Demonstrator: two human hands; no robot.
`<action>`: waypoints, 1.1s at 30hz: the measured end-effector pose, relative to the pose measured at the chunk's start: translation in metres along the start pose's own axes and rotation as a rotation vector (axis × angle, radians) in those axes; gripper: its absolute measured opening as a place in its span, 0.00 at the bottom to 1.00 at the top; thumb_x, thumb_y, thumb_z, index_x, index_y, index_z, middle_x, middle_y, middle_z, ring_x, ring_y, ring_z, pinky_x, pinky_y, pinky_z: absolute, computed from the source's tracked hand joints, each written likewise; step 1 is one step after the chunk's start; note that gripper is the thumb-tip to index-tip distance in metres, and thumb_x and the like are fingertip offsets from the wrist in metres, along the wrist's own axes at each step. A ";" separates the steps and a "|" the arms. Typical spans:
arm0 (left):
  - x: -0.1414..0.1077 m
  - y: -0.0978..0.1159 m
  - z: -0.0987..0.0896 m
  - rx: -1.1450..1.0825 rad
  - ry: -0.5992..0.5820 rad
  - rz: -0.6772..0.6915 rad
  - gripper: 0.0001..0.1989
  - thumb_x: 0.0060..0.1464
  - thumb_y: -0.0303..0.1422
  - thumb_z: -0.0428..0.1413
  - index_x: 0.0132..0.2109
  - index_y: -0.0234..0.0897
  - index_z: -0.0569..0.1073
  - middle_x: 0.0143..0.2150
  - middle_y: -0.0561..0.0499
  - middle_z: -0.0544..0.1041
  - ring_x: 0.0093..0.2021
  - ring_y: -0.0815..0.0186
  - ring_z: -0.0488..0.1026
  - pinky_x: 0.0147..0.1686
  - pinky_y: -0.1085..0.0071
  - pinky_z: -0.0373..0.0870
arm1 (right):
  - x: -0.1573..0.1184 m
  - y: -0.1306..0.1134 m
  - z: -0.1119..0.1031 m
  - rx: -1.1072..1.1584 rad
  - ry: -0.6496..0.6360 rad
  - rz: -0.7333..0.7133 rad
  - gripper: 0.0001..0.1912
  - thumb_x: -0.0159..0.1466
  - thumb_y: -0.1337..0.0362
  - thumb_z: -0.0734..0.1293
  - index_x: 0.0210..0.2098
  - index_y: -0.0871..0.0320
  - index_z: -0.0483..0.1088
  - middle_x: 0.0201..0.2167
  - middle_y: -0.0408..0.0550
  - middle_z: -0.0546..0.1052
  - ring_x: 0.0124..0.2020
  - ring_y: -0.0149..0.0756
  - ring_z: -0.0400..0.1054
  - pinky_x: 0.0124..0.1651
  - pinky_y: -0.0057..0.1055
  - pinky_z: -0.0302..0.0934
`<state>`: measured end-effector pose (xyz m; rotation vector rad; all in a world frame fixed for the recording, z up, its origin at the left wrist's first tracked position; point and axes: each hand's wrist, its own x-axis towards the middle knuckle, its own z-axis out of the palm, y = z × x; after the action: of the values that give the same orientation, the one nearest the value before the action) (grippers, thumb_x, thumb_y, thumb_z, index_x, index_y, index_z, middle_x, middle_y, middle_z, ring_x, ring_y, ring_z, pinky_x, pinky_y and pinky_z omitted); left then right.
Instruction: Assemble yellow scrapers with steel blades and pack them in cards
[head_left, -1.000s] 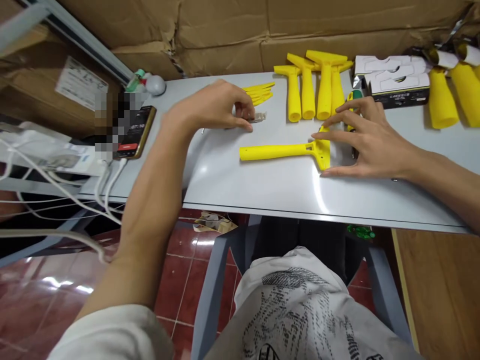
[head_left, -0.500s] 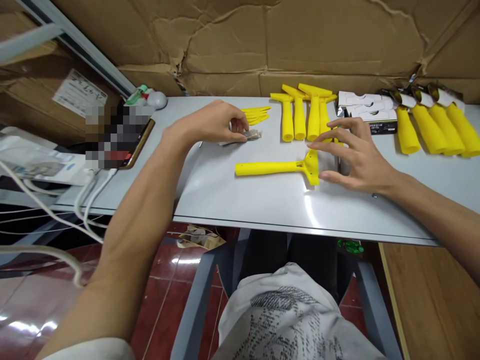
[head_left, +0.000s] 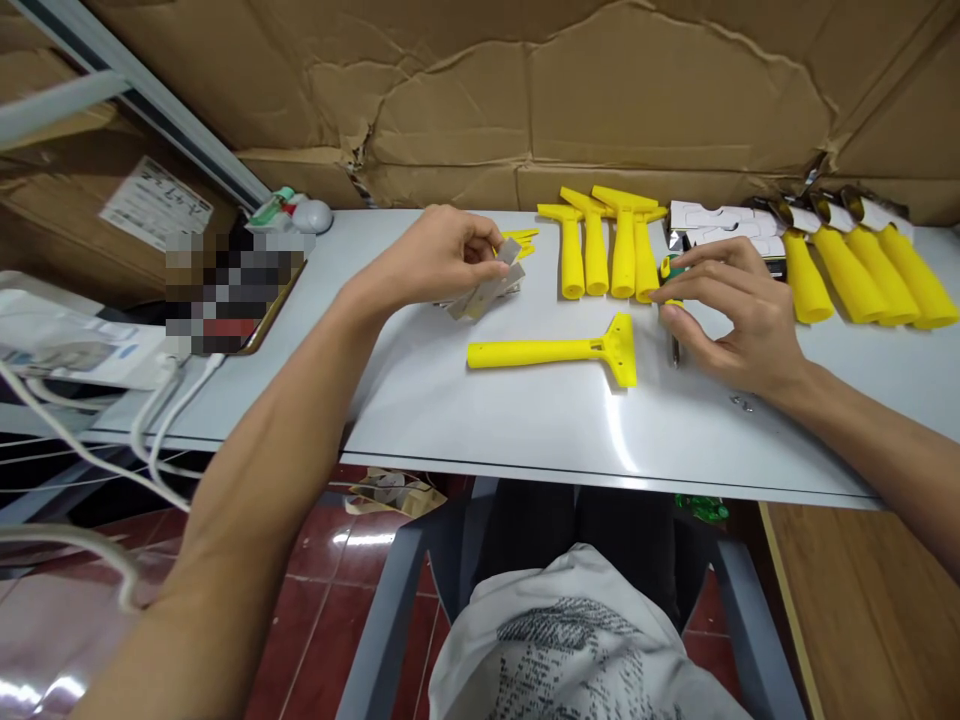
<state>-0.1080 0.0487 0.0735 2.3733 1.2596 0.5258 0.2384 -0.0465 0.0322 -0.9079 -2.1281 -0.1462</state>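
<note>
My left hand [head_left: 461, 255] pinches a flat metal plate [head_left: 491, 290] over a small pile of similar plates on the white table. Thin yellow pieces [head_left: 525, 241] lie just behind its fingers. My right hand [head_left: 739, 310] has its thumb and fingertips closed round the green handle of a screwdriver [head_left: 673, 268], whose metal shaft points down toward the table. Between the hands a yellow scraper handle [head_left: 540, 352] lies flat, its wide head to the right, touched by neither hand.
Several yellow handles [head_left: 595, 250] stand in a row at the back, beside white boxes [head_left: 720, 218] and more yellow handles with metal-coloured heads [head_left: 855, 265]. Small screws [head_left: 741, 402] lie near my right wrist. A phone [head_left: 247, 300] and white cables are at left.
My left hand has lifted a metal plate up from the pile. My right hand has moved from beside the yellow head to the screwdriver and closed on it. The view has shifted slightly.
</note>
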 end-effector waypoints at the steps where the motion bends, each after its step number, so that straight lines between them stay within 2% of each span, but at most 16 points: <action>1: 0.001 -0.001 0.000 0.036 -0.027 -0.002 0.15 0.54 0.50 0.61 0.32 0.43 0.77 0.29 0.52 0.77 0.30 0.63 0.71 0.34 0.62 0.67 | 0.000 0.001 0.001 -0.004 -0.006 -0.003 0.10 0.70 0.60 0.68 0.45 0.42 0.82 0.36 0.46 0.84 0.54 0.56 0.77 0.56 0.60 0.71; 3: 0.001 -0.002 -0.001 0.079 -0.029 0.012 0.17 0.55 0.49 0.60 0.28 0.43 0.76 0.26 0.52 0.75 0.29 0.65 0.68 0.33 0.64 0.64 | -0.001 0.002 0.002 -0.010 -0.015 -0.014 0.10 0.69 0.62 0.69 0.44 0.43 0.82 0.36 0.46 0.84 0.53 0.55 0.77 0.56 0.59 0.72; 5: 0.001 -0.001 -0.001 0.020 0.042 0.040 0.17 0.56 0.49 0.61 0.27 0.42 0.77 0.27 0.52 0.75 0.30 0.65 0.68 0.33 0.66 0.64 | -0.001 0.003 0.004 0.003 0.004 -0.039 0.09 0.68 0.64 0.70 0.43 0.46 0.82 0.36 0.46 0.85 0.52 0.55 0.78 0.54 0.58 0.72; 9: -0.001 0.016 0.013 -0.440 0.208 0.045 0.16 0.54 0.45 0.69 0.30 0.38 0.77 0.25 0.53 0.75 0.26 0.69 0.70 0.29 0.70 0.68 | 0.000 -0.005 0.003 0.124 0.049 -0.025 0.08 0.67 0.67 0.70 0.43 0.51 0.81 0.37 0.47 0.85 0.48 0.51 0.78 0.54 0.54 0.73; 12: -0.006 0.038 0.037 -0.796 0.269 0.034 0.19 0.49 0.44 0.74 0.32 0.37 0.75 0.27 0.54 0.78 0.25 0.70 0.75 0.29 0.72 0.76 | 0.001 -0.019 0.000 0.286 0.031 0.102 0.07 0.69 0.66 0.70 0.44 0.51 0.81 0.41 0.47 0.86 0.47 0.46 0.79 0.56 0.50 0.72; 15: -0.015 0.062 0.062 -1.000 0.194 -0.011 0.21 0.47 0.45 0.76 0.35 0.35 0.77 0.31 0.52 0.82 0.28 0.68 0.81 0.33 0.72 0.82 | 0.001 -0.032 -0.003 0.483 -0.032 0.246 0.12 0.69 0.62 0.73 0.52 0.50 0.80 0.43 0.47 0.85 0.46 0.41 0.79 0.53 0.43 0.73; 18: -0.027 0.081 0.074 -1.078 0.149 -0.053 0.23 0.47 0.45 0.77 0.33 0.34 0.75 0.33 0.51 0.83 0.32 0.65 0.85 0.37 0.71 0.86 | 0.001 -0.041 -0.003 0.650 -0.107 0.371 0.20 0.66 0.59 0.77 0.57 0.52 0.78 0.41 0.46 0.85 0.40 0.36 0.79 0.47 0.37 0.74; 21: -0.037 0.092 0.074 -1.074 0.104 -0.069 0.23 0.46 0.44 0.78 0.34 0.33 0.76 0.34 0.49 0.85 0.33 0.63 0.86 0.38 0.71 0.87 | 0.001 -0.045 -0.002 0.766 -0.142 0.478 0.13 0.64 0.59 0.79 0.46 0.54 0.82 0.33 0.44 0.84 0.32 0.32 0.78 0.39 0.32 0.74; 23: -0.040 0.095 0.070 -1.069 0.078 -0.057 0.21 0.48 0.42 0.77 0.35 0.33 0.77 0.33 0.49 0.85 0.33 0.62 0.86 0.37 0.71 0.87 | 0.002 -0.046 -0.002 0.790 -0.100 0.545 0.09 0.62 0.59 0.81 0.39 0.55 0.83 0.29 0.42 0.83 0.28 0.30 0.77 0.34 0.29 0.71; 28: -0.041 0.094 0.063 -1.040 0.031 -0.045 0.16 0.53 0.39 0.75 0.36 0.33 0.79 0.28 0.51 0.85 0.28 0.66 0.85 0.34 0.74 0.85 | 0.005 -0.045 -0.007 0.813 0.026 0.624 0.08 0.60 0.61 0.82 0.35 0.55 0.82 0.22 0.39 0.79 0.23 0.26 0.72 0.28 0.24 0.66; 33: -0.043 0.096 0.061 -1.019 -0.131 -0.064 0.13 0.52 0.37 0.75 0.33 0.34 0.82 0.28 0.51 0.85 0.29 0.67 0.84 0.32 0.77 0.82 | 0.006 -0.048 -0.009 0.832 0.080 0.586 0.09 0.67 0.60 0.77 0.33 0.56 0.81 0.23 0.40 0.80 0.22 0.24 0.72 0.27 0.23 0.67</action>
<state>-0.0335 -0.0470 0.0644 1.4692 0.7210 0.7447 0.2103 -0.0821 0.0516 -0.9212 -1.5240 0.9106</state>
